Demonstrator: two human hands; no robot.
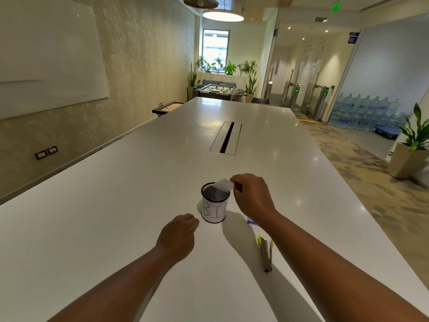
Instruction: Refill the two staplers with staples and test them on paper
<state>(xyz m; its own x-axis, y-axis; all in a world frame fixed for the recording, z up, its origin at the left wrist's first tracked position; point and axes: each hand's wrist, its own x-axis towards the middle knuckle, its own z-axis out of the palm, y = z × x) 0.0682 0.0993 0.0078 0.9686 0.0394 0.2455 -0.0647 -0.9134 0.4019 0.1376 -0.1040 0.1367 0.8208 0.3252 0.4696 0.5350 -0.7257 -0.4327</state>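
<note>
Head view: right hand (251, 196) fingers pinch a paper slip (224, 184) over the mesh bin (214, 205); left hand (178, 235) rests curled, holding nothing, on the bench (116, 205).

I see lots of bare tabletop (116, 217) on the left and far side. The cup (215, 203) stands in the middle. An open stapler (265, 253) lies near, on the right, in the way there.
</note>
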